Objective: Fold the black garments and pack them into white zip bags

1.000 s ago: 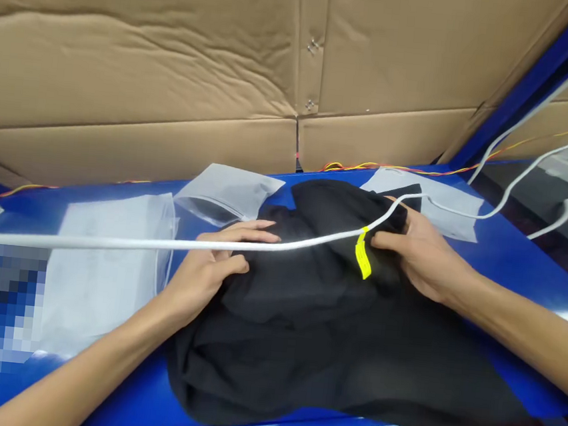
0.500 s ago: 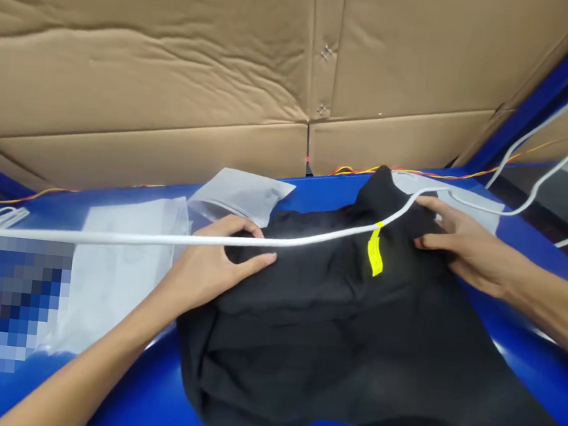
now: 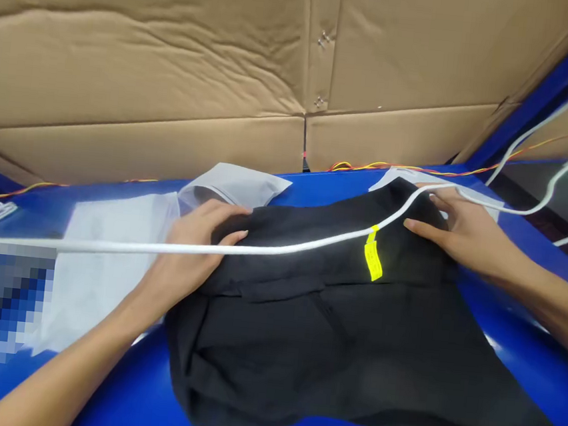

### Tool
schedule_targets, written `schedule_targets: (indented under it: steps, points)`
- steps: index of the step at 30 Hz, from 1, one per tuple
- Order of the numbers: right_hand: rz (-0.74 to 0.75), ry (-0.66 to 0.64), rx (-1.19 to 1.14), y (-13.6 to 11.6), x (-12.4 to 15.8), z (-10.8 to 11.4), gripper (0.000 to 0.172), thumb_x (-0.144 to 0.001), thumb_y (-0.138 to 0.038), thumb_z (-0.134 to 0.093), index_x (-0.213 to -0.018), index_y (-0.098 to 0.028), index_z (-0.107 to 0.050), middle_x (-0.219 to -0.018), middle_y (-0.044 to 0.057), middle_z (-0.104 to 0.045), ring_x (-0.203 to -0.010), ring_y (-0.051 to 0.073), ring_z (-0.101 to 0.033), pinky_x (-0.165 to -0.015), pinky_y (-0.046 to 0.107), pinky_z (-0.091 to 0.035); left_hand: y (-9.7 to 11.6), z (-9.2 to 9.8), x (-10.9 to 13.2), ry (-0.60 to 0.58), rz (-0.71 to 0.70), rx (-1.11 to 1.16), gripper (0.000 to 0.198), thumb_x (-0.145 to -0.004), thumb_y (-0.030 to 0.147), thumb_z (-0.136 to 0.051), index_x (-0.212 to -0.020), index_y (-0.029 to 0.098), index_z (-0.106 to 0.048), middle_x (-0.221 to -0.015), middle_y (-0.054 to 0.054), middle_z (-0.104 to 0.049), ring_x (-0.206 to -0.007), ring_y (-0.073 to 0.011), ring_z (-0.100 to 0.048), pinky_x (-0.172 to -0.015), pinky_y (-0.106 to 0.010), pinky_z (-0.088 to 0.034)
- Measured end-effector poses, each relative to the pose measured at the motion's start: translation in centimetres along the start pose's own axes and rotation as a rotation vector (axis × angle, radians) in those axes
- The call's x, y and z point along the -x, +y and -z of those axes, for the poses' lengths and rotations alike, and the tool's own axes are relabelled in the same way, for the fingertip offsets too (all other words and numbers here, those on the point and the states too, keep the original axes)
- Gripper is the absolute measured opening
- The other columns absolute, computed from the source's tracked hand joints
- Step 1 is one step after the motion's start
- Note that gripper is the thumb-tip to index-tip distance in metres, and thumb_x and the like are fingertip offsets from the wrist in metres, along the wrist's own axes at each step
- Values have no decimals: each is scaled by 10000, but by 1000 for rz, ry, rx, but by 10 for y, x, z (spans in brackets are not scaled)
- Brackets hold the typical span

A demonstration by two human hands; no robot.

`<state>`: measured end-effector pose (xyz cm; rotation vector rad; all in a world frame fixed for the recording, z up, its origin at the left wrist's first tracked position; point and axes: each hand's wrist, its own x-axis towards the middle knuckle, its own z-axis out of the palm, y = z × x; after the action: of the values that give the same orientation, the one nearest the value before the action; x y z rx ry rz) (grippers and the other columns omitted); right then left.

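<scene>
A black garment (image 3: 332,338) with a wide, band-like upper edge is spread over the blue table. Whether it is trousers or a skirt cannot be told. My left hand (image 3: 190,244) pinches the band's left end between thumb and fingers. At the band's right end, my right hand (image 3: 464,223) grips the cloth, its thumb lying on top and some fingers hidden behind. The band is stretched fairly straight between both hands. A yellow tag (image 3: 373,258) lies on the cloth, right of the middle. In front of everything runs a white cable (image 3: 301,243), crossing over both hands.
Clear plastic bags (image 3: 104,249) lie on the blue table (image 3: 116,391) at the left, and another translucent bag (image 3: 236,183) sits behind the garment. White sheet-like material (image 3: 486,202) is beyond my right hand. Cardboard (image 3: 176,82) walls the back, with red and yellow wires (image 3: 369,166) along its foot.
The bunched upper edge has been pulled out straighter and flatter. My left hand moved slightly left and up with its end; the peak of cloth near my right hand has dropped.
</scene>
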<state>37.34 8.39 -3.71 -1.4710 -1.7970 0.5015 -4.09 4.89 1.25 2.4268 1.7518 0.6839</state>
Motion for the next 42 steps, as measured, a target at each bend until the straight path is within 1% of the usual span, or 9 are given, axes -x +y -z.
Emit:
schedule_targets:
  steps: [9, 12, 16, 21, 27, 30, 34, 38, 42]
  points:
    - [-7, 125, -152, -15, 4, -1, 260, -760, -441, -824, -904, -245, -735, -1014, 62, -732, -1046, 327, -686, -1030, 548, -550, 16, 2, 5, 291, 9, 107, 178, -989, 370, -667, -1051, 255, -788, -1148, -11, -805, -1198, -284, -712, -1144, -452, -514]
    - [-15, 182, -262, -19, 6, 0, 326, -740, -431, -828, -957, -260, -656, -914, 16, -706, -916, 270, -696, -889, 467, -604, 16, 5, 4, 275, 58, 312, 287, -923, 427, -763, -1141, 243, -784, -1124, -36, -814, -1062, -267, -765, -1022, -426, -606]
    - [-1, 32, -479, -26, 7, 6, 552, -677, -386, -915, -1171, -295, -686, -1093, 17, -738, -1035, 250, -704, -936, 395, -592, 9, 13, -1, 61, 57, 569, 461, -824, 520, -828, -1187, 238, -802, -1045, -68, -830, -931, -279, -793, -793, -364, -660]
    - [198, -288, -386, -27, 5, 22, 198, -841, -434, -859, -890, -244, -830, -914, 57, -757, -898, 239, -686, -853, 392, -557, 4, 27, -4, -269, -126, 648, 232, -833, 377, -797, -1031, 262, -833, -1022, -37, -828, -939, -263, -771, -820, -313, -605]
    - [390, -770, -486, -35, -2, 52, 200, -933, -453, -796, -930, -267, -870, -856, 56, -759, -697, 158, -696, -662, 287, -549, 12, 42, -1, -722, -258, 783, 242, -766, 172, -710, -981, 223, -809, -829, -18, -794, -732, -211, -721, -662, -262, -541]
    - [339, -1002, -554, -47, 5, 63, 219, -971, -476, -757, -965, -291, -874, -862, 50, -796, -679, 143, -737, -647, 237, -570, 15, 49, -2, -1077, -324, 890, 339, -790, 142, -690, -1077, 244, -840, -808, -24, -817, -747, -229, -762, -774, -306, -584]
    - [286, -1204, -643, -58, 22, 63, 202, -942, -422, -810, -1090, -290, -849, -961, 62, -836, -825, 173, -795, -767, 236, -610, 19, 50, -2, -1290, -447, 1005, 404, -904, 211, -758, -1305, 248, -788, -941, -80, -862, -869, -254, -834, -920, -327, -610]
    - [225, -1162, -809, -60, 31, 51, 488, -826, -529, -894, -1229, -268, -806, -1068, 87, -837, -977, 248, -805, -899, 318, -625, 25, 42, 2, -988, -456, 1106, 373, -1000, 454, -719, -1340, 303, -747, -936, -38, -861, -865, -233, -824, -840, -310, -625]
    - [181, -915, -489, -56, 23, 35, 328, -950, -501, -776, -1216, -312, -818, -1224, 77, -802, -1067, 230, -775, -931, 324, -614, 25, 24, 5, -499, -419, 726, 386, -1028, 559, -645, -1319, 334, -760, -1248, -64, -799, -1190, -274, -725, -1066, -403, -569]
